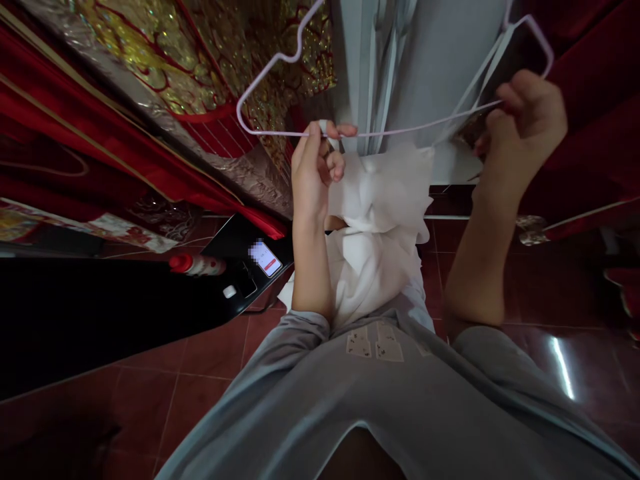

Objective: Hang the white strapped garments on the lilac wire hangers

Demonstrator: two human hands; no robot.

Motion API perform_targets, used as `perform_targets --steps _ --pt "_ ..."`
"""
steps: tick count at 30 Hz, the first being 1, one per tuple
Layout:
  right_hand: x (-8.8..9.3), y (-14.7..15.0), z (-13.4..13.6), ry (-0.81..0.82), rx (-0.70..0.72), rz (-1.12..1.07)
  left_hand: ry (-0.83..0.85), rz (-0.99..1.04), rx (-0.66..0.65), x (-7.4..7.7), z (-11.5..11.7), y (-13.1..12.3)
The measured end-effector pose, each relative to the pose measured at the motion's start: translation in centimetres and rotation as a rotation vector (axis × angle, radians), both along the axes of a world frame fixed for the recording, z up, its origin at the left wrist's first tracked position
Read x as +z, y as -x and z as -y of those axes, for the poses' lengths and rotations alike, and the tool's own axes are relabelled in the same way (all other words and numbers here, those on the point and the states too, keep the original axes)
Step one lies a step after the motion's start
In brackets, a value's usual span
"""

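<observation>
A pale pink-purple clothes hanger (280, 134) is held out level in front of me. My left hand (315, 157) pinches its bottom bar left of the middle, and a white band wraps one finger. Near the bar's right end, my right hand (533, 123) has its fingers closed around the bar; the fingertips are partly hidden. A thin white strap (487, 67) loops over the hanger's right shoulder and runs down toward a white garment (370, 260). That garment hangs in loose folds in front of my body, below the bar.
Red and gold sequined clothes (210, 60) hang on the left, dark red cloth (590, 93) on the right. A black table (100, 313) at left bears a lit phone (267, 259), a red-capped bottle (197, 264) and a small white case (229, 292). The floor (210, 347) is red tile.
</observation>
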State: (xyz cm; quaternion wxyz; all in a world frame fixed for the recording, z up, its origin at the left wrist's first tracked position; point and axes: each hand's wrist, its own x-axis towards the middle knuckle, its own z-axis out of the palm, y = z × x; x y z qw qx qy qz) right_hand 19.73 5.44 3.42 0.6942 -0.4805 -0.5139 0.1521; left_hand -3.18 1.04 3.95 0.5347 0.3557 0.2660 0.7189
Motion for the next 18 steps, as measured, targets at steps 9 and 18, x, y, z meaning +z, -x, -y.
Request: perform_targets --steps 9,18 --pt "3.0 -0.4 0.1 0.227 0.239 0.103 0.044 -0.067 0.049 -0.5 -0.4 0.4" --pt "3.4 -0.4 -0.8 0.259 0.317 0.053 0.071 -0.009 0.014 -0.4 -0.4 0.7"
